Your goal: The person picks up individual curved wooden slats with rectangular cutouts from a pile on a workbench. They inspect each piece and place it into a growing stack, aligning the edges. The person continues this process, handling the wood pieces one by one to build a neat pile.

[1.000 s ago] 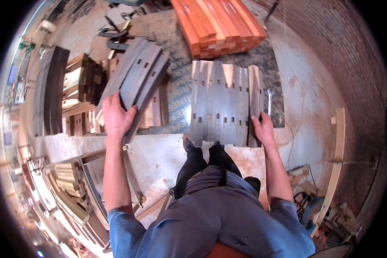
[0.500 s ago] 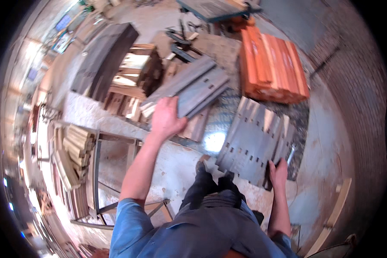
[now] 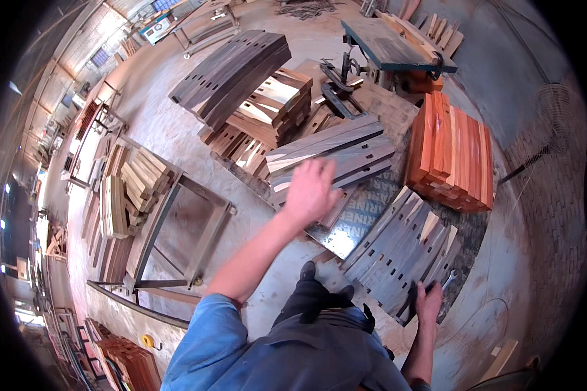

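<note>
My left hand (image 3: 311, 190) is over the near edge of a stack of grey-brown slotted boards (image 3: 346, 153), its fingers loosely bent and thumb apart. I cannot tell whether its fingertips touch the wood. At the lower right, my right hand (image 3: 428, 305) is closed around a metal wrench (image 3: 449, 280), whose jaw end sticks out past the fingers. Beside that hand lies a row of grey slotted boards (image 3: 398, 251), set side by side on a dark sheet (image 3: 370, 202) with pale lettering. The right hand hides most of the wrench handle.
Reddish-orange boards (image 3: 450, 156) are piled at the right. Dark slotted boards (image 3: 235, 75) rest on lighter blocks (image 3: 274, 104) farther left. Black clamps (image 3: 336, 91) stand near a green-edged table (image 3: 398, 49). A metal frame (image 3: 205, 241) and pale wood pieces (image 3: 134, 182) are at left.
The view has shifted, showing more of the workshop at the far side. My left hand has loosened from the end of the board stack. My right hand stays by the grey board row.
</note>
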Available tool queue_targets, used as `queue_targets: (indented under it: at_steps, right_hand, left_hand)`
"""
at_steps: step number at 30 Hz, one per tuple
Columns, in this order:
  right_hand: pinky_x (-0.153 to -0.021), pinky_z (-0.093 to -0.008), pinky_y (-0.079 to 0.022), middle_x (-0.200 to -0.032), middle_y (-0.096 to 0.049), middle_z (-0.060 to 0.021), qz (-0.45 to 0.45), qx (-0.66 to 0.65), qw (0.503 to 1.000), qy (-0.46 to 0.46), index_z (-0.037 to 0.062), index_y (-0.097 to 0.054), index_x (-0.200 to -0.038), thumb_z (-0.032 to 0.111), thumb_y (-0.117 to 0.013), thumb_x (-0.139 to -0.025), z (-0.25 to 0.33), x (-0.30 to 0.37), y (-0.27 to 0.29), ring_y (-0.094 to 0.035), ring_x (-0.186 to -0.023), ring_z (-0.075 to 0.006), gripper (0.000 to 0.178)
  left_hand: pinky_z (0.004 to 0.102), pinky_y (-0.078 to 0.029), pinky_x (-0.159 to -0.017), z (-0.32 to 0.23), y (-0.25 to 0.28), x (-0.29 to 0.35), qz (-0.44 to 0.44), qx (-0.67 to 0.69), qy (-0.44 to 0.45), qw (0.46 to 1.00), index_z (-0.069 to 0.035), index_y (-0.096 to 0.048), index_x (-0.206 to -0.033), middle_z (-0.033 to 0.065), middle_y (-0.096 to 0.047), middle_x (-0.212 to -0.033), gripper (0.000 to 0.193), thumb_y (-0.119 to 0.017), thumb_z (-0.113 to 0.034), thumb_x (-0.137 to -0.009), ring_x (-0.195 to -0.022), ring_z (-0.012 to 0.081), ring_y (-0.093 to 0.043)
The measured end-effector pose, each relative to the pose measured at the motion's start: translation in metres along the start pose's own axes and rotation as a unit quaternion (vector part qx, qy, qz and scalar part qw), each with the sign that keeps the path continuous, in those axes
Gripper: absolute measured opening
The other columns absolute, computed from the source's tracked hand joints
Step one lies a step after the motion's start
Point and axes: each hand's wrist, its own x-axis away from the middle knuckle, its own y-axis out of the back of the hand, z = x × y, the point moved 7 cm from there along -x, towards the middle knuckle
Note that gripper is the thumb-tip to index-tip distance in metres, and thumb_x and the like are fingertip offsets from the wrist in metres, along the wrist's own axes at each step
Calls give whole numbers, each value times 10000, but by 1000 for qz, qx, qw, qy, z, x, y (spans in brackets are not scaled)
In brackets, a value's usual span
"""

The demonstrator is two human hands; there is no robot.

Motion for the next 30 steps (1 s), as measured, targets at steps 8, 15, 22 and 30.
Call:
queue_targets:
  at_steps: [8, 15, 22, 30]
  right_hand:
    - [-633, -269, -427, -894, -603, -20, 72, -716, 694, -40, 56, -580, -1131, 342, -524, -1018, 141, -92, 70, -551, -776, -135, 313]
    - [-704, -334, -416, -867, -648, -25, 102, -845, 524, -18, 121, -669, -968, 327, -508, -1005, 172, -169, 85, -548, -757, -190, 264]
    - [-628, -340, -404, -790, -584, -26, 95, -853, 508, -67, 116, -596, -880, 304, -490, -1009, 183, -165, 56, -500, -686, -183, 251]
    - [-603, -311, -356, -746, -528, 1, 93, -859, 496, -88, 128, -583, -866, 286, -516, -992, 206, -132, 29, -439, -655, -161, 213]
  left_hand:
    - [470, -390, -1055, -248, -26, 93, 206, 359, -252, 875, -36, -517, -1310, 171, -451, -1384, 610, -706, -304, -797, -1327, 358, -407]
    - [470, -236, -1177, -298, -23, 122, 175, 364, -279, 871, -17, -489, -1365, 213, -312, -1527, 718, -734, -327, -765, -1469, 375, -194]
    - [473, -332, -1098, -292, -13, 137, 143, 380, -305, 862, 30, -545, -1236, 178, -456, -1385, 578, -716, -258, -765, -1334, 337, -389]
    - [463, -385, -1029, -239, 5, 123, 69, 435, -220, 870, 26, -571, -1150, 168, -517, -1213, 478, -711, -178, -741, -1220, 352, -441]
